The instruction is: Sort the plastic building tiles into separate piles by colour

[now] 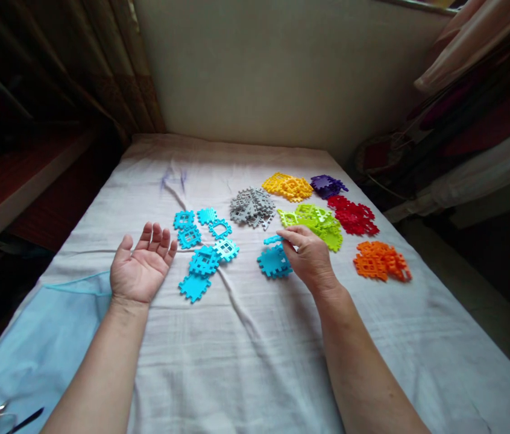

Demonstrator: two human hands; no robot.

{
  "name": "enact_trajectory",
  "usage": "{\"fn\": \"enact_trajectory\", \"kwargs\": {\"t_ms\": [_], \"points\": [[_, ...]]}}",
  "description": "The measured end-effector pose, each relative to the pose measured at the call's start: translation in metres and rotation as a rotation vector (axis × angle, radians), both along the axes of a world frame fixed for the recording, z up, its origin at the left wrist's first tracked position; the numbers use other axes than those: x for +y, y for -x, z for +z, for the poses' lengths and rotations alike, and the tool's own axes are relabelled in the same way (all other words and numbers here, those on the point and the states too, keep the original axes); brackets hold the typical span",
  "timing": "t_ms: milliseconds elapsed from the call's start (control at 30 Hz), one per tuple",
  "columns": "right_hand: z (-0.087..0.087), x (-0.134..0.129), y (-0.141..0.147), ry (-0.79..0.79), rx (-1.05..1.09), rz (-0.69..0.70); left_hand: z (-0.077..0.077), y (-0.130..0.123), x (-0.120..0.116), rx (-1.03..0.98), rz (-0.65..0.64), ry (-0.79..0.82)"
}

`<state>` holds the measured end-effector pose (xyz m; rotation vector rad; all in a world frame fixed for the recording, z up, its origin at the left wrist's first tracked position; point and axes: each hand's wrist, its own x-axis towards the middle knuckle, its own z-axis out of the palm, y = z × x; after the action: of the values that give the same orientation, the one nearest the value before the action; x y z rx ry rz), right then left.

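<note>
Currently I am watching my two bare hands working above a surface covered with a creased white sheet. My right hand is pinching a bright blue plastic piece between the thumb and fingers, and the piece is showing nearly edge-on. Just below it in the view, a small pile of blue plastic pieces is lying on the sheet, the top one looking solid with toothed edges; I cannot tell whether the held piece is touching it.

My left hand is resting palm up, its fingers slightly curled and the thumb standing apart, holding nothing. Between my hands, nearer the left one, a loose group of blue toothed pieces is spreading over the sheet, some overlapping, some showing window-like openings and others solid.

Beyond them, a grey pile of plastic pieces is lying near the middle. A yellow pile and a dark purple pile are sitting farther back, with a lime green pile just behind my right hand. Toward the right edge, I am seeing a red pile and, nearer me, an orange pile. At the near left, a light blue cloth is lying beside my left arm, with a pair of glasses partly showing in the corner.
</note>
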<state>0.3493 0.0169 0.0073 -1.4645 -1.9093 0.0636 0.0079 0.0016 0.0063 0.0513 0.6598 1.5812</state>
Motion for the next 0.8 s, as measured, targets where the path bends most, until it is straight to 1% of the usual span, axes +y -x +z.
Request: {"fn": "enact_trajectory", "kwargs": {"t_ms": [267, 367, 500, 600, 700, 800], "points": [[-0.012, 0.003, 0.002, 0.034, -0.014, 0.002, 0.007, -0.005, 0.0, -0.013, 0.033, 0.048], [-0.013, 0.003, -0.002, 0.087, -0.035, 0.042, 0.008, -0.005, 0.0, -0.014, 0.031, 0.051], [-0.008, 0.002, -0.008, 0.146, -0.06, 0.038, 0.005, -0.004, 0.0, -0.005, 0.026, 0.036], [0.0, 0.0, -0.008, 0.115, -0.079, 0.009, 0.005, -0.003, 0.001, -0.003, 0.024, 0.028], [0.009, -0.004, 0.004, 0.047, -0.068, 0.027, 0.006, -0.005, 0.0, -0.01, 0.033, 0.035], [0.014, -0.012, 0.029, 0.039, -0.058, 0.116, 0.008, -0.006, 0.0, -0.016, 0.04, 0.044]]}}
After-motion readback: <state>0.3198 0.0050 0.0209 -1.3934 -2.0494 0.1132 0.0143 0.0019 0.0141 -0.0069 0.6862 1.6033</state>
